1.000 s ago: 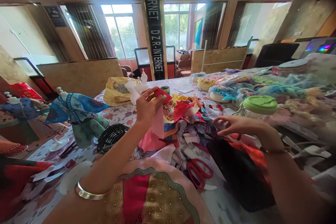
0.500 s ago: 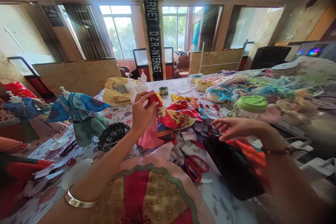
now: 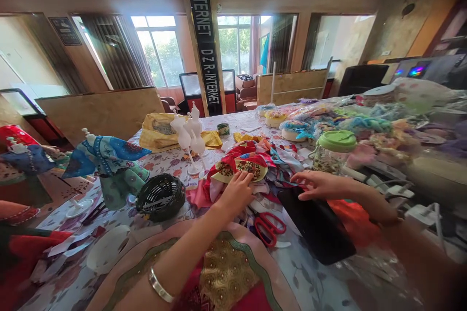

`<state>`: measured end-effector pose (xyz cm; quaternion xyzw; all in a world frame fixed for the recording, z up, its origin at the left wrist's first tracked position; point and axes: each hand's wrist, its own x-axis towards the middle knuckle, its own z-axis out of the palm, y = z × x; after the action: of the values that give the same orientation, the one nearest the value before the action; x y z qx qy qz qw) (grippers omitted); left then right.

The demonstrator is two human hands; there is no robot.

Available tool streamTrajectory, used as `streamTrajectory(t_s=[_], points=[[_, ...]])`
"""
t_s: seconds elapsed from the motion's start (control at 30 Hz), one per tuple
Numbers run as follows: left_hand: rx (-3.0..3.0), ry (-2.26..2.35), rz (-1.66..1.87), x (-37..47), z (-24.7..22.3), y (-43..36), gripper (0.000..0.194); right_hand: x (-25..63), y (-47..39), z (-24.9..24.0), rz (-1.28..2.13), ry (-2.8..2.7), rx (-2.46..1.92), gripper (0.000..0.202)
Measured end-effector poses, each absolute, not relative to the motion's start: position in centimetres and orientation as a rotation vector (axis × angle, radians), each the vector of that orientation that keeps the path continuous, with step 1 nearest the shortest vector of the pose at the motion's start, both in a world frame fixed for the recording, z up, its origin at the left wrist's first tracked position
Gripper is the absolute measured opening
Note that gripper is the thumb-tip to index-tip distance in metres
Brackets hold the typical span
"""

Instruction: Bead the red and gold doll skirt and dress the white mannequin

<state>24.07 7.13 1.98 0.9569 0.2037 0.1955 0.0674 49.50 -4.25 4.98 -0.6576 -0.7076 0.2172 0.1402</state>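
Ahead of left hand [image 3: 237,195], patterned cloth [image 3: 257,167] lies crosswise; right hand [image 3: 321,186] farther, spread; I cannot tell left's pinch.

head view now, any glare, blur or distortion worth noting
Head view: bright glare at the windows, paling the greenery outside; head view: wide-angle stretch, with the right forearm soft and dark toward the lower right corner; head view: left hand and printed cloth reasonably clear near the middle.
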Motion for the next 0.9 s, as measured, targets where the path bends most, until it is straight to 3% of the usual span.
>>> streamTrajectory(t_s=[0.33, 0.73, 0.9], points=[[2.987, 0.671, 0.486, 26.9, 0.0, 6.9, 0.029, 50.0, -8.2, 4.2, 0.777, -2.011, -1.811, 0.057], [2.774, 0.730, 0.540, 26.6, -0.3, 7.9, 0.029, 49.9, -8.2, 2.8, 0.760, -2.049, -1.749, 0.069], [2.550, 0.733, 0.615, 26.5, 0.5, 7.7, 0.030, 49.9, -8.2, 2.9, 0.656, -2.100, -1.816, 0.063]])
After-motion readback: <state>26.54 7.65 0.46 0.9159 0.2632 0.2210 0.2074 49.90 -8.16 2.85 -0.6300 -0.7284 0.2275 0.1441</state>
